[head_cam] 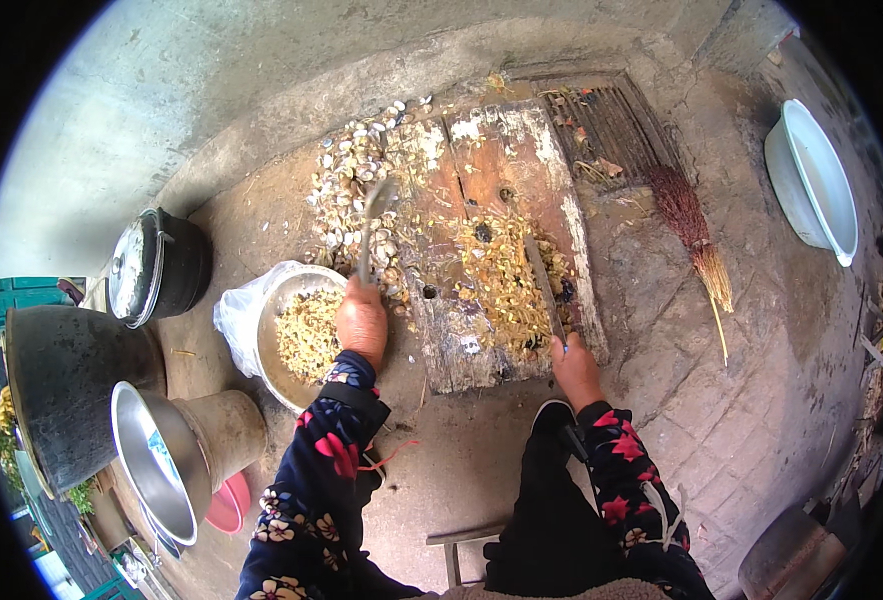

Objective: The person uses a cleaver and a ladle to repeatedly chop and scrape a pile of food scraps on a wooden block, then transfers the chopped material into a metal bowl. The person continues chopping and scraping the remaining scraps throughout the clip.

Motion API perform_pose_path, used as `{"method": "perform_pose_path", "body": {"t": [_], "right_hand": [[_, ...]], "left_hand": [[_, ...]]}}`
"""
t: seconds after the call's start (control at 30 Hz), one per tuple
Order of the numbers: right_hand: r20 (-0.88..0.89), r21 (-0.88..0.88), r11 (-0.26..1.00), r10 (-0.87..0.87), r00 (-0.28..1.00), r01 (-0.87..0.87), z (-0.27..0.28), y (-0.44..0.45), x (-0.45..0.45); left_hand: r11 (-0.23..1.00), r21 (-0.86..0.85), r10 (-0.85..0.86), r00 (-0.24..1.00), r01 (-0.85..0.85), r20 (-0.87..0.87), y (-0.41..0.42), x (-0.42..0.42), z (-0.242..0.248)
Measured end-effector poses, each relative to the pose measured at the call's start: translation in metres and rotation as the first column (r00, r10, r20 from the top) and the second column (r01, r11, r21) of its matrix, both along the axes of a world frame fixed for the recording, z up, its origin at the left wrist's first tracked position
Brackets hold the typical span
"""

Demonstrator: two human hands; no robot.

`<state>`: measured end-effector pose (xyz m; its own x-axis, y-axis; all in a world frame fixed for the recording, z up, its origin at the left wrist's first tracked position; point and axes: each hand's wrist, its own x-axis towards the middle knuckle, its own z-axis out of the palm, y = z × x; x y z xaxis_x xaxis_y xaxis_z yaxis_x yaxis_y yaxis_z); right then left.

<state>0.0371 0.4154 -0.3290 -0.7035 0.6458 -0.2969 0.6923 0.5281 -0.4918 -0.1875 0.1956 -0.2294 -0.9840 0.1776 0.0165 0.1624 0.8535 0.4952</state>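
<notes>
My left hand (361, 322) grips a metal blade-like tool (369, 232), raised and blurred; I cannot tell whether it is a knife. It is above the left edge of a worn wooden board (486, 172). In my right hand (576, 371) is a knife (543, 281), its blade among chopped yellowish bits (505, 292) with dark pieces, spread over the board's near half. A metal bowl (265, 352) of similar chopped bits stands beside my left wrist, which partly covers it. Many shells (351, 195) are heaped along the board's left side.
Left stand a lidded black pot (179, 255), a large dark vat (81, 390) and a steel basin (138, 465). A clear plastic bag (235, 322) touches the bowl. To the right are a broom (681, 210), a drain grate (614, 127) and a pale blue basin (801, 187). A wall (261, 67) rises beyond.
</notes>
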Motion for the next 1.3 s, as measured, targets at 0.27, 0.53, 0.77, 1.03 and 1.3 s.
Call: {"method": "perform_pose_path", "body": {"t": [0.27, 0.53, 0.77, 1.03, 1.3], "right_hand": [[-0.005, 0.013, 1.000, 0.004, 1.000, -0.004, -0.004, -0.002, 0.001], [-0.025, 0.025, 1.000, 0.009, 1.000, -0.009, -0.004, 0.000, 0.002], [-0.121, 0.000, 1.000, -0.016, 0.993, 0.016, -0.004, 0.000, 0.003], [-0.026, -0.003, 1.000, -0.017, 1.000, 0.017, -0.001, 0.000, 0.002], [-0.069, 0.005, 1.000, -0.016, 0.998, 0.017, -0.001, 0.000, 0.002]], "left_hand": [[0.987, 0.015, -0.152, 0.971, 0.157, -0.185, 0.012, -0.031, 0.007], [0.903, -0.323, -0.356, 0.914, 0.282, -0.196, 0.029, -0.026, -0.028], [0.852, -0.007, -0.521, 0.846, 0.524, -0.110, -0.043, 0.058, 0.022], [0.969, -0.017, -0.245, 0.968, 0.246, 0.054, -0.035, 0.036, 0.000], [0.923, 0.212, -0.333, 0.942, 0.320, 0.029, -0.027, 0.049, 0.016]]}}
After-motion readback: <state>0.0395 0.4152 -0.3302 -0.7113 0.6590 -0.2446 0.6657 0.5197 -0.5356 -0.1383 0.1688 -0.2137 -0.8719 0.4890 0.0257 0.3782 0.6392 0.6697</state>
